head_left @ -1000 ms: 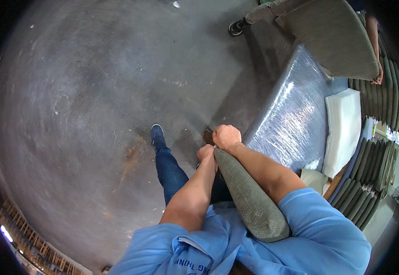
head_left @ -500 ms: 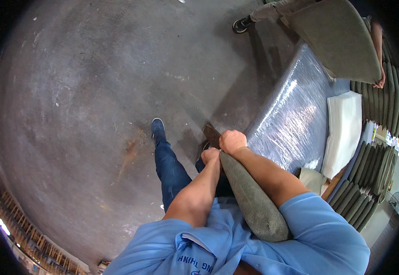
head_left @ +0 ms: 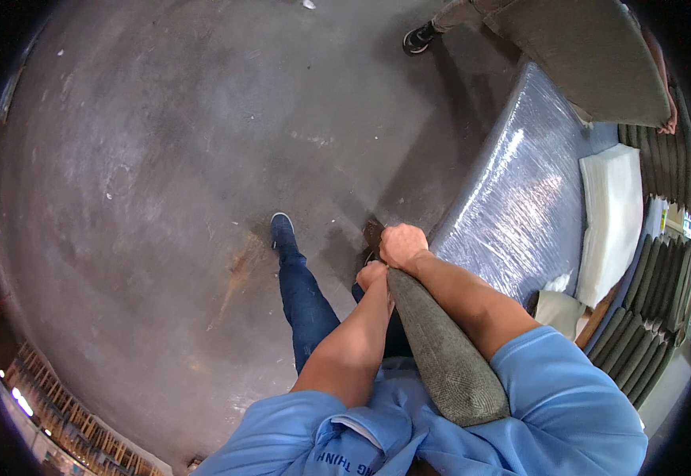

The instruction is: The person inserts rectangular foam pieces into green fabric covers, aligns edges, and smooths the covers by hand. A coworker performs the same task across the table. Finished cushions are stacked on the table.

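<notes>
An olive-green fabric cushion [head_left: 448, 353] stands nearly edge-on between my forearms, its broad near end resting against my blue shirt. My right hand [head_left: 404, 246] is closed in a fist at the cushion's narrow far end. Just left of it and slightly closer to me, my left hand [head_left: 371, 275] is closed at the same end, its fingers mostly hidden. Both hands appear to pinch the cover fabric there. A brown strip [head_left: 372, 232] shows just beyond my fists; I cannot make out what it is.
On my right is a table wrapped in shiny plastic film [head_left: 512, 190], bearing a stack of white sheets [head_left: 611, 222]. Farther right stand rows of green cushions [head_left: 627, 349]. At the far right a co-worker holds a large green cushion [head_left: 587, 59]. Concrete floor [head_left: 163, 174] spreads left.
My fists keep their hold on the cushion, with little movement. The whole view has shifted slightly. The co-worker's cushion sits a little higher and farther right in the picture.
</notes>
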{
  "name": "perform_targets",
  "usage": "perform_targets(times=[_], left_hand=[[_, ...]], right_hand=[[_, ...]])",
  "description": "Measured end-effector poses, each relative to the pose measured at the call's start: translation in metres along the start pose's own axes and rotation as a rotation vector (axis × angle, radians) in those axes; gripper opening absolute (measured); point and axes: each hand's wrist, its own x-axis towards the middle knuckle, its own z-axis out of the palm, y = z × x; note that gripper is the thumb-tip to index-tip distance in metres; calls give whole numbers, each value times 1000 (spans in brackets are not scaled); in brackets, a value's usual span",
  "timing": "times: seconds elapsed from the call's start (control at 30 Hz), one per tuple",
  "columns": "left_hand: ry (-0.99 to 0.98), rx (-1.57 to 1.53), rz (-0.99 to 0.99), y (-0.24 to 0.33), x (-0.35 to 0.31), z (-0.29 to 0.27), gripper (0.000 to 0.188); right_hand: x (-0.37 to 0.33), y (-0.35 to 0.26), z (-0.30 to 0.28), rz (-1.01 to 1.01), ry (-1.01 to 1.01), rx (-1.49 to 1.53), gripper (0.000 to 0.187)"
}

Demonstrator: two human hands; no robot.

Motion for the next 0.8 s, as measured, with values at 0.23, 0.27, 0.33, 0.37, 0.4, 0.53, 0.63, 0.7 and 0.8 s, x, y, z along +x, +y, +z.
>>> perform_targets(times=[0.23, 0.27, 0.33, 0.37, 0.4, 0.53, 0.63, 0.7, 0.8], left_hand=[[211, -253, 189, 19, -46, -28, 45], [248, -320, 282, 17, -55, -36, 45], [133, -448, 540, 8, -81, -57, 45], [78, -506, 669, 6, -100, -74, 46], [-97, -507, 820, -2, -132, -94, 47], [-638, -428, 1449, -51, -255, -172, 59], [-638, -314, 1603, -60, -275, -171, 56], [-593, -250, 1592, -60, -264, -163, 58], [-548, -278, 1572, -56, -233, -149, 60]], right_hand=[[-14, -17, -10, 4, 122, 9, 31], [-17, -19, -11, 17, 149, 19, 31], [-20, -17, -13, 19, 200, 7, 30], [-23, -17, -11, 19, 225, 7, 29], [-26, -12, -8, 38, 230, 20, 29], [-37, -7, -12, 30, 252, 27, 30], [-52, -5, -29, -66, 431, 42, 30], [-67, 1, -44, -136, 594, 89, 32], [-106, 18, -69, -246, 710, 258, 32]])
